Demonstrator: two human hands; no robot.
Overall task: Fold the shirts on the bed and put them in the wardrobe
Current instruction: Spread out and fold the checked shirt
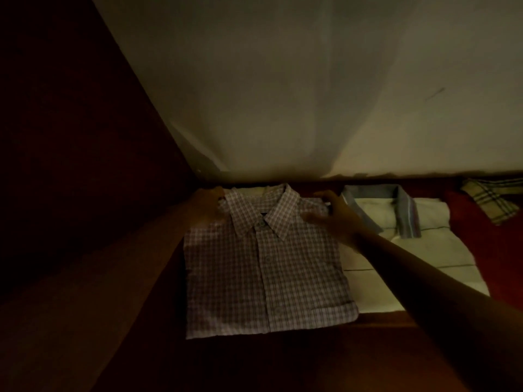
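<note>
Reddish-brown shelf (283, 363), dim light, and the checked shirt (263, 273) lies folded flat at its left end, collar to the back edge, front hem at the front edge. Right hand (336, 216) is on the right shoulder, thumb on top and fingers curled behind it, pinching the cloth. Left hand (206, 205) sits at the left shoulder; too dark to tell its grip. Just beside, to the right, a folded white shirt (410, 250), then a red cloth (475, 222) and a plaid cloth (492, 202).
</note>
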